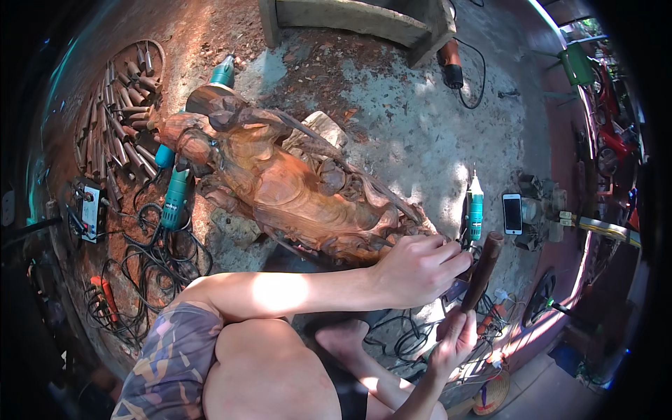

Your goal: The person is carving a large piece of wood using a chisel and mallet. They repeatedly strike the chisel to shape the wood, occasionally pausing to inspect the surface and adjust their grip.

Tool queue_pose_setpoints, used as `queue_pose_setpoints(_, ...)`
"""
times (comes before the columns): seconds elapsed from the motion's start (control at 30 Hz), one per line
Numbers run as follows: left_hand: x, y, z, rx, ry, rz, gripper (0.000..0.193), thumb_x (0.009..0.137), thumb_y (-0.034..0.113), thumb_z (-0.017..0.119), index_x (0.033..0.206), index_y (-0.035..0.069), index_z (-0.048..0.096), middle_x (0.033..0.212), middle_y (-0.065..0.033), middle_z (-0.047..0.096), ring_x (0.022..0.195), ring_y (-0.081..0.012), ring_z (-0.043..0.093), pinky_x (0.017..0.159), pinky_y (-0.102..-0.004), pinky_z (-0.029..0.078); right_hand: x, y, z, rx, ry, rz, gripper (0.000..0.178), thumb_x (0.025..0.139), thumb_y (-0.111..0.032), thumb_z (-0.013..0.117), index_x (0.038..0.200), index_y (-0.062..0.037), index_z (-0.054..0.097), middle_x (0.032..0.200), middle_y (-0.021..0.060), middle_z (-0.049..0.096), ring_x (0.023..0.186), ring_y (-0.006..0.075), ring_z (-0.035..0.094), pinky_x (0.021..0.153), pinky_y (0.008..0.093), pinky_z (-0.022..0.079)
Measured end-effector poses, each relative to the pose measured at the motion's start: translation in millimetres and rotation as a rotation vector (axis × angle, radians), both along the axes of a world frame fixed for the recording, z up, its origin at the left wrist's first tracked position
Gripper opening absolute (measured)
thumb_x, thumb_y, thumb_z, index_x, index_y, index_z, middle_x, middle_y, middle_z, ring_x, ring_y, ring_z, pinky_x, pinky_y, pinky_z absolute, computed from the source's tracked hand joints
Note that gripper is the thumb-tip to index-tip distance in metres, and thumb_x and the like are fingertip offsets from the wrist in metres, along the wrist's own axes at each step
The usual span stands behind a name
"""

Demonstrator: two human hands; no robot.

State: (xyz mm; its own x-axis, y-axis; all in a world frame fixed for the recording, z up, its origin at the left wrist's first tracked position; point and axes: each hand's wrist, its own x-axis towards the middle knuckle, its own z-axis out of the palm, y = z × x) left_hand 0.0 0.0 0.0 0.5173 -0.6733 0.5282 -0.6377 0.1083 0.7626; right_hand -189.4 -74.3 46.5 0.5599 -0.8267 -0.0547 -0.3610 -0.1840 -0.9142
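Note:
A carved reddish-brown wooden statue (287, 185) lies on its back across the floor, its head end to the far left and its base end near my hands. My left hand (423, 269) is closed at the statue's lower end, knuckles up. Whatever its curled fingers hold is hidden. Just to the right, my right hand (458, 336) grips a dark round wooden stick (483, 273), which points up and slightly right. The stick is apart from the statue.
Left of the statue lies a pile of chisels (119, 122). Teal power tools (475, 213) (175, 199) lie on both sides, with tangled black cables (150, 241) and a control box (91, 210). A phone (513, 213) lies right; a wooden bench (353, 21) stands beyond.

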Motion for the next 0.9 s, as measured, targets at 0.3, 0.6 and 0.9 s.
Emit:
queue_pose_setpoints(0.3,2.4,1.0,-4.9,-0.010,-0.016,0.014,0.048,0.068,0.020,0.078,0.112,0.006,0.064,0.089,-0.0036,0.061,0.075,-0.0202,0.064,0.060,-0.0328,0.054,4.3,0.3,10.7,0.078,-0.145,-0.041,0.029,0.109,-0.031,0.044,0.097,-0.0054,0.051,0.067,-0.0037,0.042,0.048,0.0030,0.032,0.042,0.0198,0.023)
queue_pose_setpoints(0.6,2.3,0.7,-7.3,0.053,-0.046,-0.012,0.049,0.073,0.018,0.076,0.118,0.006,0.063,0.090,-0.0047,0.060,0.076,-0.0207,0.064,0.062,-0.0336,0.054,8.8,-6.2,-4.8,0.106,-0.358,-0.251,0.023,0.108,-0.021,0.046,0.092,-0.0054,0.053,0.060,-0.0025,0.042,0.047,0.0037,0.033,0.042,0.0209,0.024)
queue_pose_setpoints(0.9,5.0,3.5,-3.5,0.069,-0.050,-0.028,0.030,0.078,0.015,0.070,0.103,0.004,0.059,0.088,-0.0064,0.060,0.077,-0.0216,0.065,0.062,-0.0328,0.055,11.8,1.5,-7.6,0.087,-0.287,-0.215,0.027,0.106,-0.021,0.047,0.091,-0.0015,0.056,0.062,0.0006,0.051,0.048,0.0057,0.041,0.045,0.0199,0.030)
